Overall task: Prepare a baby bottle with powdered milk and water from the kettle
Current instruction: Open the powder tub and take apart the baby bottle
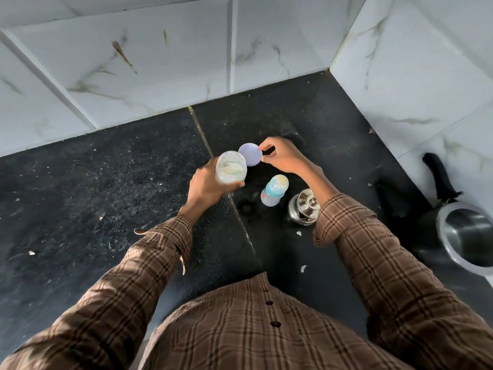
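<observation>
My left hand (205, 186) grips a clear plastic jar (231, 167) with pale milk powder inside, its mouth uncovered, held above the black counter. My right hand (282, 157) pinches the jar's round lilac lid (250, 154) by its rim, just right of and behind the jar mouth. A baby bottle (274, 190) with a blue collar and a clear cap stands on the counter below my right hand. A small steel kettle (305, 207) with a knobbed lid sits to the bottle's right, partly hidden by my right sleeve.
The black stone counter (106, 198) meets white marble wall tiles behind and on the right, forming a corner. A steel pot (466, 236) with a black handle stands at the right edge. Small white scraps lie scattered on the counter.
</observation>
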